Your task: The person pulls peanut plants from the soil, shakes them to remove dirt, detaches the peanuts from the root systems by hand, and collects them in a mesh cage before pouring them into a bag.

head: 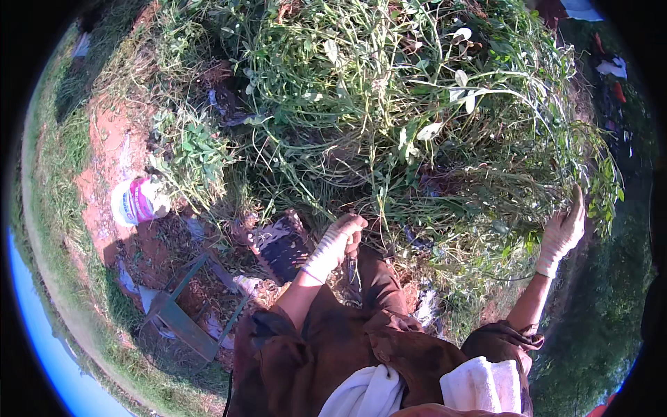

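My left hand [341, 237], in a pale glove with a ribbed cuff, is in front of my dark trousers at the near edge of a mass of green leafy stems [365, 120]. Its fingers are curled, and a thin greyish strand hangs just below them. Whether the fist grips anything is hidden. At the right side my right hand [565, 229], in a similar glove, reaches out with its fingers extended against the edge of the leafy plants. Some leafy stems droop just past its fingertips.
A white bucket with a pink and blue printed label [136, 202] is on the reddish soil at left. Nearer me stands a green metal-framed stool [187, 326]. Scraps of plastic film [125, 276] lie on the ground. White cloth [365, 391] hangs at my chest.
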### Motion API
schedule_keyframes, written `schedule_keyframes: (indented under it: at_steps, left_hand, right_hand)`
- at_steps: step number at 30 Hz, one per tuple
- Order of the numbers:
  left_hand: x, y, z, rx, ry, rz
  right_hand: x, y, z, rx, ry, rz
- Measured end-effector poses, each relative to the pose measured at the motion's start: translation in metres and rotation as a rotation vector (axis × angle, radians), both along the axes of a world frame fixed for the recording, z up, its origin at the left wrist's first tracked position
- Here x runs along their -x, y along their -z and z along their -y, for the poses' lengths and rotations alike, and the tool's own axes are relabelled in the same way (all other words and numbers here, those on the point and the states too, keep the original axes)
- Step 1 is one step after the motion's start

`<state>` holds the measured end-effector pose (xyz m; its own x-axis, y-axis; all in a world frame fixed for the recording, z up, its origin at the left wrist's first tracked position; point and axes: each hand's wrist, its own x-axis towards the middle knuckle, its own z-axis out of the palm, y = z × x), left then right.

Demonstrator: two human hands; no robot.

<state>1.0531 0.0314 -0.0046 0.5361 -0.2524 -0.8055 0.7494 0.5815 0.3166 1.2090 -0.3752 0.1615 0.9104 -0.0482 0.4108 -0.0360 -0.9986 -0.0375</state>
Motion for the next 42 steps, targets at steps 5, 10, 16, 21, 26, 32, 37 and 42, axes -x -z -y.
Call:
schedule_keyframes:
  at_steps: [5, 10, 16, 21, 26, 32, 37, 42]
  left_hand:
    - [0.032, 0.001, -0.023, 0.105, -0.092, 0.002]
    - [0.110, 0.019, -0.079, 0.026, -0.306, 0.177]
    - [0.244, -0.001, -0.203, -0.444, -0.530, 0.133]
    - [0.381, -0.034, -0.340, -1.107, -0.687, 0.152]
    - [0.541, -0.058, -0.457, -1.511, -0.934, 0.066]
    - [0.606, -0.093, -0.519, -1.809, -0.905, -0.344]
    - [0.699, -0.073, -0.560, -1.768, -0.817, -0.572]
    - [0.699, -0.007, -0.558, -1.550, -0.555, -0.512]
  right_hand:
    - [0.024, -0.023, -0.117, -0.272, -0.269, 0.007]
    - [0.079, 0.001, -0.230, -0.376, -0.459, -0.324]
    - [0.211, 0.066, -0.330, -0.444, -0.604, -0.871]
    - [0.303, 0.095, -0.380, -0.281, -0.695, -1.154]
    - [0.361, 0.117, -0.407, -0.207, -0.893, -1.188]
    - [0.375, 0.128, -0.424, -0.201, -0.801, -1.384]
    - [0.372, 0.117, -0.458, -0.036, -0.910, -1.346]
    - [0.372, 0.135, -0.470, -0.056, -0.823, -1.371]
